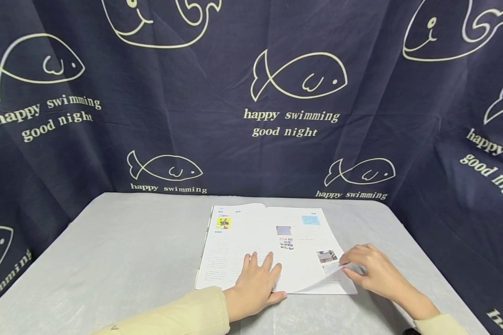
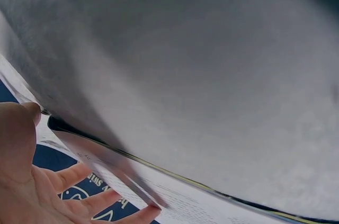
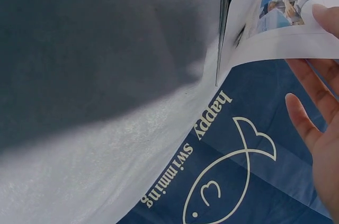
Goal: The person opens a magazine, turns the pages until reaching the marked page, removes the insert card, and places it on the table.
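Observation:
An open book [image 1: 251,232] with printed text and small pictures lies on the grey-covered table. The left hand [image 1: 255,284] rests with spread fingers on the lower part of the book near its middle fold; in the left wrist view that hand [image 2: 58,187] shows its fingers extended over the page. At the lower right corner, the right hand [image 1: 370,270] pinches a page [image 1: 318,281] between thumb and fingers, and the corner is lifted and curved. In the right wrist view the thumb of the right hand [image 3: 326,128] presses the page's printed side, with fingers behind it.
The grey tabletop [image 1: 130,251] extends on both sides of the book. A dark blue curtain [image 1: 226,116] with white fish drawings and lettering hangs behind the table and along its sides.

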### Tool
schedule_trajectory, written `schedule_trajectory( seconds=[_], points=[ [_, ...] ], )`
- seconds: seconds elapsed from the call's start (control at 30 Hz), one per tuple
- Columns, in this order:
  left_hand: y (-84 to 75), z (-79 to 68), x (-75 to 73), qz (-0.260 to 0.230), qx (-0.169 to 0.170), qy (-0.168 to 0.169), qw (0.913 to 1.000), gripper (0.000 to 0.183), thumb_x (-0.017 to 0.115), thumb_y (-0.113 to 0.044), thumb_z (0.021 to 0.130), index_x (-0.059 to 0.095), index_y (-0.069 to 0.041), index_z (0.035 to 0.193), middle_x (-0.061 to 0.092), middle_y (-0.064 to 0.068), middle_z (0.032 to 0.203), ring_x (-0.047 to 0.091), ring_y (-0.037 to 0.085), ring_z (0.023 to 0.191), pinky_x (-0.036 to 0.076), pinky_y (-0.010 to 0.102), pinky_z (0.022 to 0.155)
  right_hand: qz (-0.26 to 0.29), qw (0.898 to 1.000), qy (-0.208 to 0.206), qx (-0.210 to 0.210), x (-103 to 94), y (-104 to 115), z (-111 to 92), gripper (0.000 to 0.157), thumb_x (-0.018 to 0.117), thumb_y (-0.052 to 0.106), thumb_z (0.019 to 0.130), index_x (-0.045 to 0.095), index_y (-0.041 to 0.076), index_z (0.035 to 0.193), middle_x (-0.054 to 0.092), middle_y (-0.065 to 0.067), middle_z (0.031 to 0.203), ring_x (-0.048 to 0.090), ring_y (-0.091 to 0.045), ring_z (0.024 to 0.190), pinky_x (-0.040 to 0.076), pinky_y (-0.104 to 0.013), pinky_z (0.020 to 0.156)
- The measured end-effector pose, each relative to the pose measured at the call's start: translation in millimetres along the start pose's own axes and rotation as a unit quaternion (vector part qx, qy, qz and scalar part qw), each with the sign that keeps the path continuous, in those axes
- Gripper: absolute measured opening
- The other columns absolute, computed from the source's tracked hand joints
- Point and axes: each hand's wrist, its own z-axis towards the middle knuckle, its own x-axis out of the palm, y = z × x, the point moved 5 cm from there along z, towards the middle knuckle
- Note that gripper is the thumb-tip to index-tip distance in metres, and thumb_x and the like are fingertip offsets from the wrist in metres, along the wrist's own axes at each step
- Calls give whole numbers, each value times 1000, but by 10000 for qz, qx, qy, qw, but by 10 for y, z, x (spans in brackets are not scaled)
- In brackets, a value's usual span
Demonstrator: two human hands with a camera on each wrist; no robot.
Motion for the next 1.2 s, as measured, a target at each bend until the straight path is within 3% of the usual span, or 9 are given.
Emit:
schedule_trajectory(
  seconds=[0.77, 1.2],
  points=[
    [-33, 34, -17, 431, -122, 45, 9990, 57, 38, -62, 86, 52, -18, 118, 53, 11, 125, 55, 42, 105, 39, 53, 88, 86, 9993, -216, 280, -76, 10, 59, 8, 71, 21, 71, 67, 19, 78, 65, 12, 80, 57, -7, 77, 35, -22, 80],
    [-5, 39, -17, 472, -118, -160, 9987, 52, 40, -59, 88, 53, -18, 116, 54, 11, 123, 57, 37, 102, 45, 46, 79, -83, 9960, -189, 872, -93, -46, 35, 29, 74, 18, 66, 67, 10, 94, 68, 3, 91, 57, -11, 87, 36, -25, 81]
  ],
)
